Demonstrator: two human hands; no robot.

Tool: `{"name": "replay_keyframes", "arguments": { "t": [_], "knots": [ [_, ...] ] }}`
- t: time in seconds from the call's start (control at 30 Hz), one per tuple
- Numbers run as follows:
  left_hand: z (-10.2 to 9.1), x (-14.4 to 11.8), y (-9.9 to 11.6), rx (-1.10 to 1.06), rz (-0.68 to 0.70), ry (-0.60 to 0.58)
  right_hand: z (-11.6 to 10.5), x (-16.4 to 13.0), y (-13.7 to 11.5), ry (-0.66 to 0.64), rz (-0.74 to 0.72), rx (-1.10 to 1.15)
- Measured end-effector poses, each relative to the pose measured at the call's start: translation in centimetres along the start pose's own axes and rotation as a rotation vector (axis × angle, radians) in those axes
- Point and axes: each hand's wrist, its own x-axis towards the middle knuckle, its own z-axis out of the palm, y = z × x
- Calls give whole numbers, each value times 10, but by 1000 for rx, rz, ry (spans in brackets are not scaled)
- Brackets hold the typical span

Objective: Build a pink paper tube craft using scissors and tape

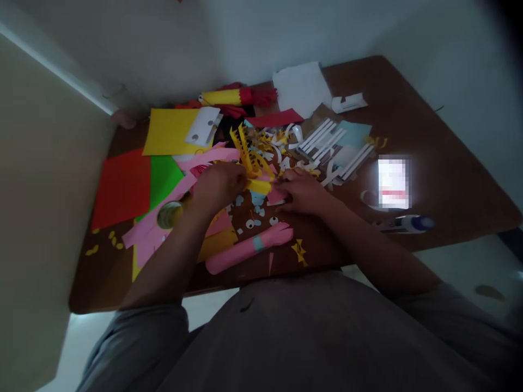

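Note:
A yellow fringed paper strip (260, 187) spans the gap between my two hands, its cut fringes standing up and away from me. My left hand (220, 184) is closed on its left end. My right hand (304, 191) pinches near its right end, though the fingertips are partly dark and blurred. Pink paper (279, 195) lies by the right fingers. Nearer my body is a pink paper tube (249, 247) with a light blue band. Two googly eyes (250, 224) rest just beyond it, among light blue paper scraps (258, 200).
Red (122, 188), green (163, 177) and yellow sheets (169, 130) cover the left side. A tape roll (170, 214) sits by my left forearm. Behind are a yellow-and-red tube (223, 98) and white paper (302, 90). A lit screen (393, 183) and glue bottle (408, 224) lie right.

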Motion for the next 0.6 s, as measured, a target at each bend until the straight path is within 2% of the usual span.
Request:
{"name": "replay_keyframes", "arguments": {
  "t": [0.13, 0.27, 0.4, 0.47, 0.6],
  "knots": [
    [-1, 9, -12, 17, -90, 133, 7, 3, -1, 28, 33, 3],
    [-7, 11, -24, -34, -156, 195, 5, 4, -2, 27, 8, -37],
    [-15, 7, -33, -84, -147, 232, 3, 4, -6, 40, 12, -53],
    [-15, 5, -37, -182, -150, 256, 1, 6, -9, 37, 7, -53],
    [-9, 6, -44, -513, -181, 282, -3, 11, -17, 14, 18, -70]
  ]
}}
